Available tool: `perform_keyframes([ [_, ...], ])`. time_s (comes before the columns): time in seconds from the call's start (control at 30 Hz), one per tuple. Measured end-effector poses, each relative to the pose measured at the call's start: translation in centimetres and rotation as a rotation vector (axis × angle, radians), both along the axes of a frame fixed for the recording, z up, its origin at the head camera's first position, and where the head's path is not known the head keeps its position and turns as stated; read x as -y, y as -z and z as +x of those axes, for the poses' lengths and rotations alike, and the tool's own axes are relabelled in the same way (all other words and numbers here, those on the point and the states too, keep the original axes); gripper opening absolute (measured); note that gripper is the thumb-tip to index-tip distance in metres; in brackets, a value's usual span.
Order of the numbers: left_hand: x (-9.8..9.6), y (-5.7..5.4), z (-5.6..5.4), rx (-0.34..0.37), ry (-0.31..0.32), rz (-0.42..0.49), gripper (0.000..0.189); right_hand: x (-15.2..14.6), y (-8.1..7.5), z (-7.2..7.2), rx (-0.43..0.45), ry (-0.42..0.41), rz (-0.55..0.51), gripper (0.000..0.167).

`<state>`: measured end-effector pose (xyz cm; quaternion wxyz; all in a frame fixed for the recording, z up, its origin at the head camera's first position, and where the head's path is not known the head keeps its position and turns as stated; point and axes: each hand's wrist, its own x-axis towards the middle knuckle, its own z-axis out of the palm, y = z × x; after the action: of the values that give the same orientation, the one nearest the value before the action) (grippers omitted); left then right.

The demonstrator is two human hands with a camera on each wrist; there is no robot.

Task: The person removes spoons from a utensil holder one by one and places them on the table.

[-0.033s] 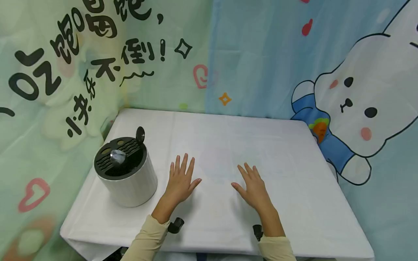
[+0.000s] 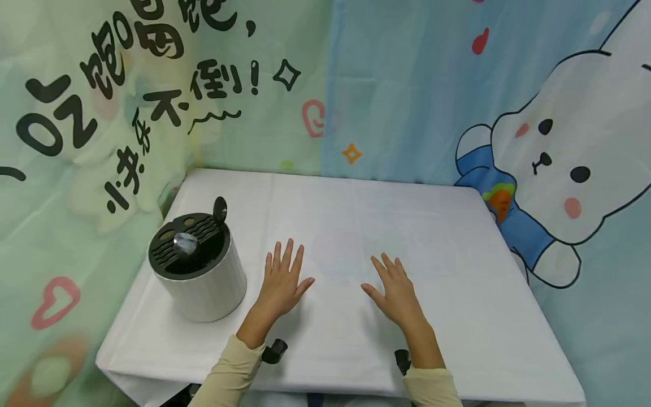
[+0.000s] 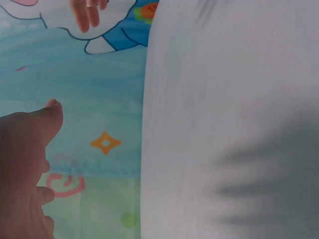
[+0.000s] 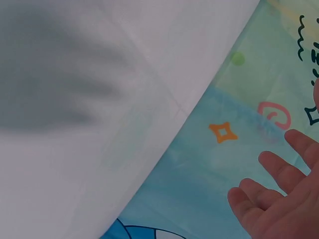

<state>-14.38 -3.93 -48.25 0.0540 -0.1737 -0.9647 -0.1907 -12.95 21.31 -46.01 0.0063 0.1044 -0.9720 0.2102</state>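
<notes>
My left hand [image 2: 281, 287] is held over the white-covered table [image 2: 330, 215], fingers straight and thumb out to the side. Across a gap, my right hand [image 2: 398, 295] has the same spread pose, angled inward. Neither holds anything. Both cast soft shadows on the cloth. Nearest to the left hand, off to its left, stands a white cylindrical utensil holder [image 2: 216, 291] with a black slotted top [image 2: 175, 265]. A dark rounded spoon head [image 2: 220, 209] rises at its back edge, and a shiny silver utensil end [image 2: 185, 244] sticks up in the middle.
Printed curtains [image 2: 396, 102] hang behind and along both sides of the table, with a cartoon rabbit [image 2: 559, 152] on the right and dark lettering on the left. The table's front edge runs beneath my forearms. Dark camera mounts [image 2: 274, 351] sit at both wrists.
</notes>
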Motion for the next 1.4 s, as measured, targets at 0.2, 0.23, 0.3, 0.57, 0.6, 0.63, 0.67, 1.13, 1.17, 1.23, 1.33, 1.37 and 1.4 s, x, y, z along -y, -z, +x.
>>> perform_keyframes([
  [0.2, 1.2, -1.9, 1.2, -0.095, 0.012, 0.056, 0.069, 1.0, -0.1, -0.3, 0.026, -0.024, -0.044, 0.065],
  [0.23, 1.6, -2.5, 1.5, -0.137, 0.018, 0.081, 0.069, 1.2, -0.1, -0.3, 0.033, -0.029, -0.052, 0.065],
  [0.3, 2.4, -4.0, 2.0, -0.236, 0.026, 0.147, 0.070, 1.6, -0.1, -0.5, 0.038, -0.037, -0.058, 0.065],
  [0.57, 8.8, -8.4, 1.9, -0.615, -0.124, 0.395, 0.071, 3.2, -0.4, -1.3, 0.031, -0.074, -0.087, 0.063],
  [0.6, 9.7, -8.6, 1.9, -0.618, -0.155, 0.400, 0.071, 3.3, -0.4, -1.3, 0.028, -0.077, -0.087, 0.063],
  [0.63, 10.6, -8.7, 1.8, -0.616, -0.181, 0.410, 0.072, 3.4, -0.4, -1.3, 0.025, -0.078, -0.086, 0.063],
  [0.67, 11.4, -8.7, 1.7, -0.607, -0.209, 0.414, 0.073, 3.5, -0.4, -1.3, 0.021, -0.079, -0.086, 0.062],
  [1.13, 18.5, -6.2, 1.1, -0.057, -0.563, 0.444, 0.117, 5.4, -0.2, -2.2, 0.074, -0.131, -0.153, 0.063],
  [1.17, 18.4, -6.0, 1.0, -0.032, -0.590, 0.461, 0.114, 5.7, -0.3, -2.5, 0.076, -0.139, -0.166, 0.063],
  [1.23, 18.2, -6.0, 1.0, 0.007, -0.634, 0.501, 0.108, 6.7, -0.7, -3.2, 0.088, -0.162, -0.208, 0.062],
  [1.33, 18.2, -6.2, 0.8, 0.041, -0.673, 0.524, 0.100, 9.3, -1.6, -4.8, 0.083, -0.209, -0.318, 0.058],
  [1.37, 18.3, -6.4, 0.7, 0.049, -0.674, 0.525, 0.097, 10.5, -2.0, -5.4, 0.079, -0.225, -0.365, 0.057],
  [1.4, 18.4, -6.5, 0.6, 0.058, -0.670, 0.517, 0.094, 11.8, -2.5, -6.0, 0.082, -0.243, -0.417, 0.055],
])
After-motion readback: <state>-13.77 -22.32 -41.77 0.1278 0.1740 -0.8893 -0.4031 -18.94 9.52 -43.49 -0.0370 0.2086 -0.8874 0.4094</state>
